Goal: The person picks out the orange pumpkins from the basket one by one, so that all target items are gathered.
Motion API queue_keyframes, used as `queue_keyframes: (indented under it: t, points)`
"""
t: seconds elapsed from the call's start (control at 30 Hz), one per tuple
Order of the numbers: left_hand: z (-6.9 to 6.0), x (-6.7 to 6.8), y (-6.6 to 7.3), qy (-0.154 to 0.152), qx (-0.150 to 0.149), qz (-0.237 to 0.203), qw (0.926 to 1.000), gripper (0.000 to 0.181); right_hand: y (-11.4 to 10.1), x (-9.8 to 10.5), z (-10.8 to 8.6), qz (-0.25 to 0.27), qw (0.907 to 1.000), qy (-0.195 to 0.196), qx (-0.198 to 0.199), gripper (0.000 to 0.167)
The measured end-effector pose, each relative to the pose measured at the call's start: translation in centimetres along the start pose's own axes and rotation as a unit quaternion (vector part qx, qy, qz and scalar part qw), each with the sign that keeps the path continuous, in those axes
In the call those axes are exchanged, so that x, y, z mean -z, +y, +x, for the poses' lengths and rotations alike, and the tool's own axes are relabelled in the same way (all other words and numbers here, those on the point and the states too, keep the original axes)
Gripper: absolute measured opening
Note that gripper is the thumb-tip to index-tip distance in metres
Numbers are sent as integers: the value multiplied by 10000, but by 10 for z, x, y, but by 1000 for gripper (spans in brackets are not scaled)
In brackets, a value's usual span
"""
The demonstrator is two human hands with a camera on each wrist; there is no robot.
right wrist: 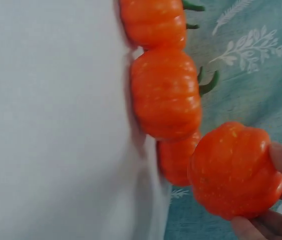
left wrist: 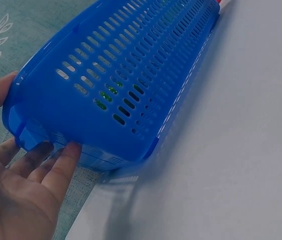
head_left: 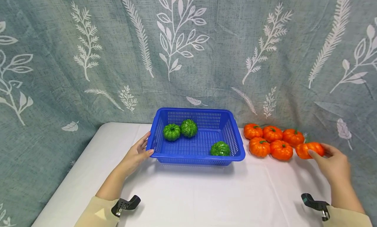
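Note:
A blue plastic basket (head_left: pixel 191 158) with slotted walls stands on the white table. My left hand (head_left: pixel 135 156) grips its left end, thumb on the rim and fingers beneath it, as the left wrist view shows at the basket wall (left wrist: pixel 100 85). Inside lie two green pumpkins at the back left, one of them smooth-ribbed (head_left: pixel 171 132), and a third green pumpkin (head_left: pixel 220 149) at the front right. At the right, my right hand (head_left: pixel 335 163) holds a small orange pumpkin (right wrist: pixel 236 170) between thumb and fingers, tipped on its side and raised off the table.
Several orange pumpkins (head_left: pixel 272 134) sit close together in two rows on the white tablecloth (head_left: pixel 194 194), right of the basket. A grey-green curtain (head_left: pixel 224 57) with white leaf prints hangs behind the table. Each wrist wears a black camera mount (head_left: pixel 126 204).

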State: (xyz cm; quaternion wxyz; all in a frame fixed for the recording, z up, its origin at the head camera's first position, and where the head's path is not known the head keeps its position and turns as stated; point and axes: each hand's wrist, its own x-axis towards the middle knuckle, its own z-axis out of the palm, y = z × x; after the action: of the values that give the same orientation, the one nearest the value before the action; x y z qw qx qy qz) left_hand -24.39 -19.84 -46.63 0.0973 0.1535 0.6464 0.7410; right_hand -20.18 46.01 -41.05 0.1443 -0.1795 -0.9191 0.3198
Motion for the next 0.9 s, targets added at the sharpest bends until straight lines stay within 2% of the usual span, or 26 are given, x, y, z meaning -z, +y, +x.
queue_keyframes:
  t: [0.2,0.47,0.63,0.9]
  points:
    - [-1,0,1,44,36,-2,10000,85,12,-7,7,-198,9997,-73,104,70]
    - [1,-1,1,6,67,28,10000,83,29,-12,11,-50,9984,-556,-108,72]
    - [0,-1,2,17,58,-1,10000,82,29,-10,11,-24,9980,-566,-280,73]
    - [0,-1,2,-30,9,-64,10000,84,25,-1,4,-210,9966,-365,-705,67]
